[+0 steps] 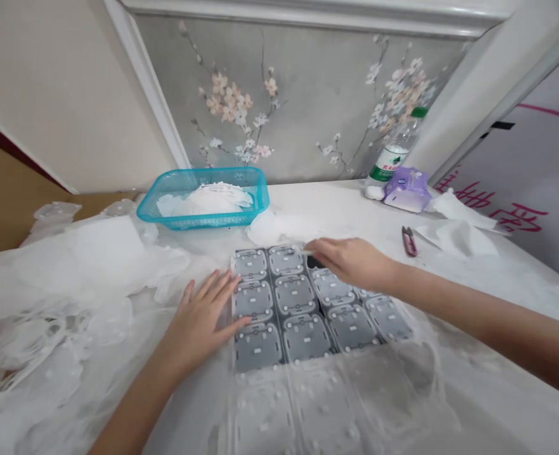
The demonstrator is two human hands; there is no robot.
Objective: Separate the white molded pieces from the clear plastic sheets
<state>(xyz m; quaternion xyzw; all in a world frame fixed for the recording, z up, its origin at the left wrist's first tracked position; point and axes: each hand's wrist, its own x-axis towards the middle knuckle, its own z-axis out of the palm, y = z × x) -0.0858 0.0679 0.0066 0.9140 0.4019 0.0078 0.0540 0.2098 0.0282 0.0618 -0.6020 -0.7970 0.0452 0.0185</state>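
A translucent plastic sheet (307, 338) of moulded square pieces, with white studs and small slots, lies on the table, partly over a dark backing. My left hand (202, 316) rests flat at its left edge, fingers spread and fingertips on the left column of squares. At the sheet's far edge, my right hand (346, 258) has its fingers pinched together over the third column. Something thin and whitish shows at those fingertips, too small to name. A dark gap (313, 262) appears beside them. Nearer to me, more clear squares (324, 407) continue over the white table.
A blue plastic basket (198, 221) holding white pieces stands behind. Translucent sheets and scraps (75, 272) are heaped at left. Pink thread snips (408, 241), white paper (457, 234), a purple wipes pack (406, 189) and a green-capped bottle (393, 155) are at right.
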